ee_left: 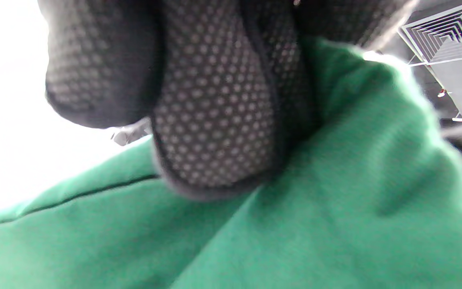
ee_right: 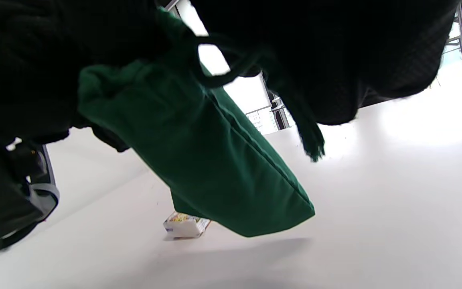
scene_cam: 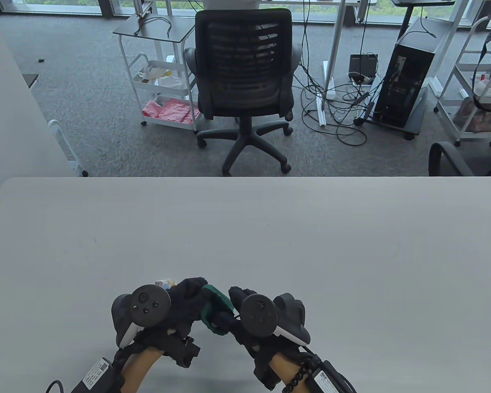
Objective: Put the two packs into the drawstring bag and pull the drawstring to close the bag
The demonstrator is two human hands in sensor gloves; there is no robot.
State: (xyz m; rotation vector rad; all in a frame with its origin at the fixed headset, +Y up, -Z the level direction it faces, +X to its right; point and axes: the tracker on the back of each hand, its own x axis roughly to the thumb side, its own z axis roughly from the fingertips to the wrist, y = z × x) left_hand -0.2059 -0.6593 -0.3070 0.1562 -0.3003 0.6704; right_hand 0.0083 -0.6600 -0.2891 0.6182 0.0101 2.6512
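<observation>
Both hands hold a dark green drawstring bag [scene_cam: 213,306] just above the table [scene_cam: 245,229] near its front edge. My left hand [scene_cam: 190,288] grips the cloth at the bag's left side. In the left wrist view its dotted fingers [ee_left: 215,120] dig into the green bag [ee_left: 335,200]. My right hand [scene_cam: 235,297] holds the bag's gathered top. In the right wrist view the bag [ee_right: 215,160] hangs tilted, and its cord [ee_right: 310,140] dangles from under the right fingers [ee_right: 355,60]. One small white pack [ee_right: 186,224] lies on the table past the bag, the same pack [scene_cam: 165,283] peeking out behind my left hand. The bag's inside is hidden.
A black office chair [scene_cam: 245,82] stands on the carpet beyond the table's far edge. White carts [scene_cam: 159,82] and a computer tower [scene_cam: 405,82] stand farther back.
</observation>
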